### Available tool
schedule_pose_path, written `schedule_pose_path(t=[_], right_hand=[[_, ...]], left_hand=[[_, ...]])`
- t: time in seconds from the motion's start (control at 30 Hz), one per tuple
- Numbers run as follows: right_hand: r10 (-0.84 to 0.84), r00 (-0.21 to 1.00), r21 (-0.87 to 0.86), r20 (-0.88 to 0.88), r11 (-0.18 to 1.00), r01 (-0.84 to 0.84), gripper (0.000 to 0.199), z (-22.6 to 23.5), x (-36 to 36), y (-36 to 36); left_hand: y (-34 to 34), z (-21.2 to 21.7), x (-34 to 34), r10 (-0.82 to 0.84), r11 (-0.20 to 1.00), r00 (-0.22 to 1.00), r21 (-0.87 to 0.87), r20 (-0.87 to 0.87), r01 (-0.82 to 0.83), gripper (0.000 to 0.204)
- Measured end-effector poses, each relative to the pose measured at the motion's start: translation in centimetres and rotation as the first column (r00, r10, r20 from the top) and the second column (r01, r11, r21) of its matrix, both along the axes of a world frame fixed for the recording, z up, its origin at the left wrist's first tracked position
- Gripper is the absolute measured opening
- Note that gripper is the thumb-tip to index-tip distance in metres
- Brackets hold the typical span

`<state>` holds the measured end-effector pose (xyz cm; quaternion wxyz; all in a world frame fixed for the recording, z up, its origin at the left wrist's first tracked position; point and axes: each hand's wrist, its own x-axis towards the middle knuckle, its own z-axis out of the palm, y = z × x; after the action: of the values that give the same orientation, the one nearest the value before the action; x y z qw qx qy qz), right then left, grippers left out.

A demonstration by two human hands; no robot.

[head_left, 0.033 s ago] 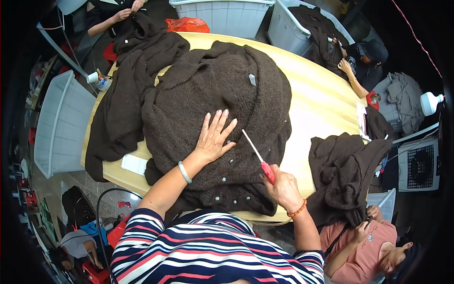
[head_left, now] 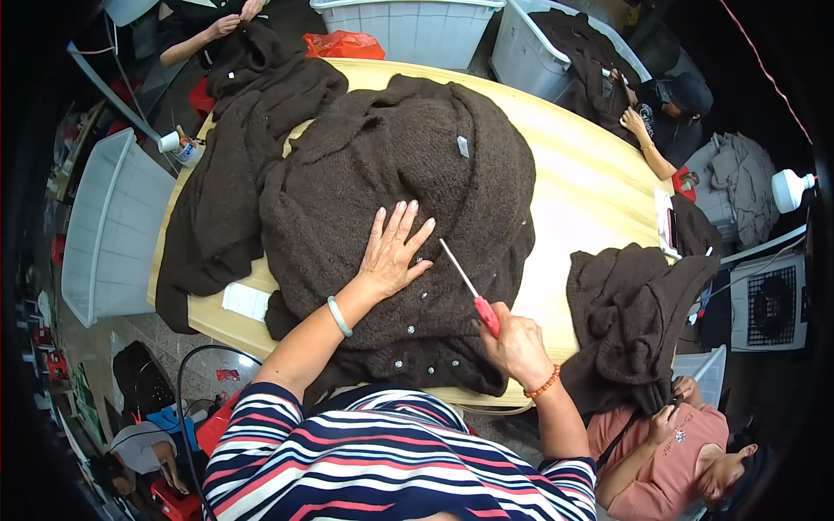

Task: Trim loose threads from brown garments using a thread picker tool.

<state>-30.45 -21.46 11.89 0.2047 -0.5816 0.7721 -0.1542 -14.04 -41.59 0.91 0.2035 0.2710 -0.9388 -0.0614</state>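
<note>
A dark brown knitted cardigan [head_left: 347,200] lies heaped across the table in front of me, with several shiny round buttons down its lower front and a small white label near its top right. My left hand [head_left: 393,247] lies on the knit, fingers stretched out and a little spread. To its right, my right hand [head_left: 514,347] is closed around a red-handled screwdriver-like tool [head_left: 469,282] with a long, thin metal shaft. The shaft points up and left over the cardigan, its tip just right of my left fingers; whether it touches the knit I cannot tell.
The light wooden table [head_left: 591,200] carries more brown knitwear at the left [head_left: 217,208] and right [head_left: 625,304]. White paper [head_left: 247,302] lies at its left edge. Large pale bins [head_left: 113,230] stand around it. Other people work at the top left, upper right and lower right.
My right hand and the red-handled tool have shifted slightly to the left. My left hand stays on the cardigan.
</note>
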Motion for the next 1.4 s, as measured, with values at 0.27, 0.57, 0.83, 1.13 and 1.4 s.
schedule_pose_path(t=[0.27,0.57,0.83,1.13,1.4], right_hand=[[0.096,0.993,0.105,-0.068,0.991,-0.089,0.027,0.6,0.3,-4.1],[0.074,0.996,0.141,-0.043,0.988,-0.067,0.027,0.9,1.0,-3.4],[0.117,0.993,0.268,-0.003,0.957,-0.112,0.029,-0.7,1.6,0.2],[0.089,0.993,0.325,0.08,0.939,-0.11,0.028,-1.2,3.8,4.6],[0.173,0.976,0.287,0.132,0.936,-0.205,0.026,-2.4,5.8,8.2]], left_hand=[[-0.8,-1.2,0.2,0.001,0.998,0.999,0.07,-0.04,0.002,0.081],[-0.5,-1.9,0.6,-0.023,0.999,1.0,0.033,-0.009,0.023,0.082],[-0.1,-2.3,0.9,-0.038,0.999,0.999,0.022,-0.005,0.038,0.083],[4.1,-2.0,3.2,-0.128,0.992,0.986,-0.003,0.107,0.129,0.074],[11.0,-3.7,8.4,-0.28,0.947,0.942,0.217,0.186,0.239,0.072]])
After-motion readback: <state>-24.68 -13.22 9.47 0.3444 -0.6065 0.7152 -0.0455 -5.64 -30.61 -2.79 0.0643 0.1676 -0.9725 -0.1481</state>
